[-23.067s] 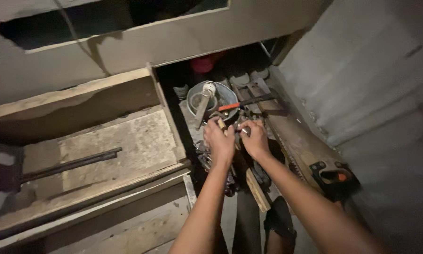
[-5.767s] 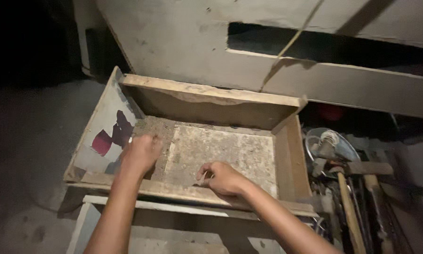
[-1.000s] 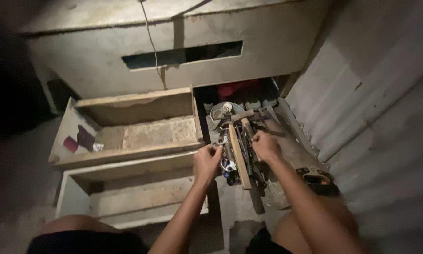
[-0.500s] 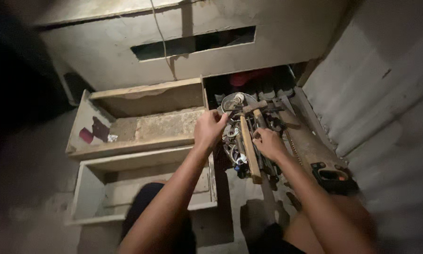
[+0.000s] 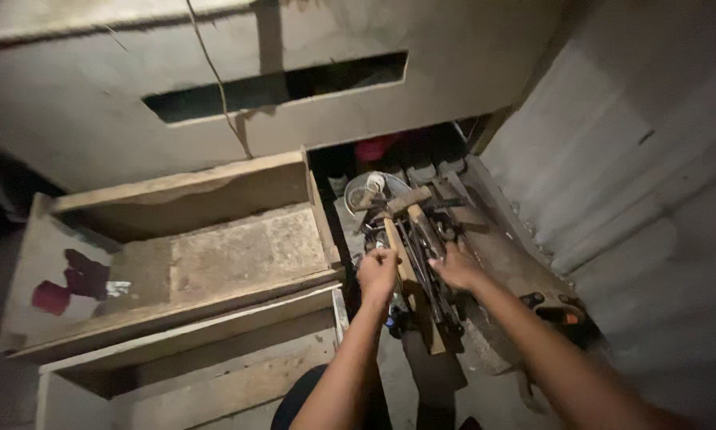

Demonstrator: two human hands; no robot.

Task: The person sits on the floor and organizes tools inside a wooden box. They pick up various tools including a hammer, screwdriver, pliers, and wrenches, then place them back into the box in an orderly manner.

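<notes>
A heap of hand tools [image 5: 421,231] lies in the gap between an open wooden drawer [image 5: 214,255] and a grey corrugated wall. A hammer with a long wooden handle [image 5: 409,271] lies on top, head pointing away from me. My left hand [image 5: 378,272] is closed in a fist at the left side of that handle, gripping something small that I cannot make out. My right hand [image 5: 456,267] rests palm down on the dark metal tools to the right of the handle, fingers curled among them.
A round metal dish [image 5: 367,191] sits at the far end of the heap, with a red object [image 5: 374,147] behind it. A second wooden drawer [image 5: 214,358] stands open below the first. An orange and black tool [image 5: 561,312] lies by the wall [image 5: 644,183].
My left hand has drawn back from the far end of the tool heap toward me and closed. The right hand stays on the tools. The view has tilted a little.
</notes>
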